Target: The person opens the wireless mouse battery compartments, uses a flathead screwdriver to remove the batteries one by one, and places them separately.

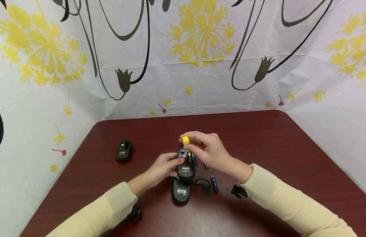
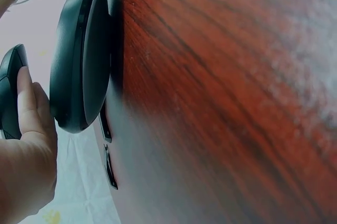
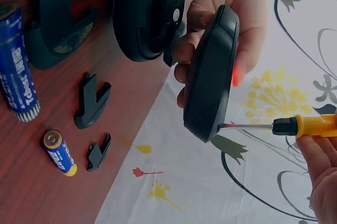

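My left hand (image 1: pixel 165 166) grips a black computer mouse (image 1: pixel 186 170) with its underside turned up, thumb across the label side. In my right hand (image 1: pixel 210 149) the fingertips pinch the yellow handle of a screwdriver (image 1: pixel 185 140). Seen from the right wrist, the screwdriver's (image 3: pixel 310 125) thin shaft reaches to one end of the held mouse (image 3: pixel 210 77), its tip at the edge; whether it sits in a screw is hidden. Below the held mouse, a second black mouse (image 1: pixel 181 194) lies upside down on the table.
A third mouse (image 1: pixel 124 151) lies farther left on the dark red table (image 1: pixel 245 138). Right of the hands are a black battery cover (image 1: pixel 204 186) and a blue battery (image 1: pixel 214 183). A smaller battery (image 3: pixel 60 153) and two small covers (image 3: pixel 89 100) lie beyond. Patterned cloth (image 1: pixel 159 59) surrounds the table.
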Motion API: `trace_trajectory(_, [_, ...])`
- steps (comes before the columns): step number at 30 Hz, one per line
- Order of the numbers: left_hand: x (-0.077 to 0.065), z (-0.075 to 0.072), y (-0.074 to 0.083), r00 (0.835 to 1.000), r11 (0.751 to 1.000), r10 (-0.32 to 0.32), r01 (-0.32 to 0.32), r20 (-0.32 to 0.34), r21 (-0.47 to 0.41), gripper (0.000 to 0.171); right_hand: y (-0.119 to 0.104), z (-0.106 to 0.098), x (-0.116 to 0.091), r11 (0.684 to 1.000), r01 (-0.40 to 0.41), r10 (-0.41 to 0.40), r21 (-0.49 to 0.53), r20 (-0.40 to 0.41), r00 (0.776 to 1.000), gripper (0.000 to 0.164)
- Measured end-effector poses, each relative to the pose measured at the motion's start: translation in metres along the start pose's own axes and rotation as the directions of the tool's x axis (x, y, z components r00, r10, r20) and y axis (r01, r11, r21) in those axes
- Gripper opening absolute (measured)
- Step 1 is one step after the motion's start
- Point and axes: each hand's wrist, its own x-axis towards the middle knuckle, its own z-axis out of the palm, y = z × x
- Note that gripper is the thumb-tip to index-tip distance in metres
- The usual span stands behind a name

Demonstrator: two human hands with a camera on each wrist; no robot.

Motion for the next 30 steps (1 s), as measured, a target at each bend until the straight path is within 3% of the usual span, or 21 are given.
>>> trace_trajectory(5, [0.002,-0.002,-0.004,1.0,1.0,0.008,-0.008,0.002,0.018,0.039,0.002,-0.004,0.006,0.995,-0.093,0.094,0.045,-0.021,0.995,0.024])
trace_trajectory(11, [0.009,-0.007,-0.016,1.0,1.0,0.006,-0.006,0.012,0.011,0.043,0.012,-0.013,0.014,0.952,-0.268,0.273,0.148,-0.016,0.962,0.021])
trace_trajectory(15, [0.009,-0.006,-0.019,1.0,1.0,0.008,-0.008,0.013,0.019,0.045,0.024,-0.019,0.019,0.89,-0.38,0.389,0.253,0.016,0.921,0.023])
trace_trajectory(20, [0.008,-0.006,-0.02,1.0,1.0,0.009,-0.009,0.016,0.025,0.046,0.048,-0.023,0.021,0.785,-0.495,0.511,0.372,0.062,0.857,0.029])
trace_trajectory(30, [0.007,-0.004,-0.021,1.0,1.0,0.004,-0.004,0.026,0.016,0.043,0.089,-0.024,0.024,0.635,-0.633,0.641,0.442,0.155,0.751,0.031])
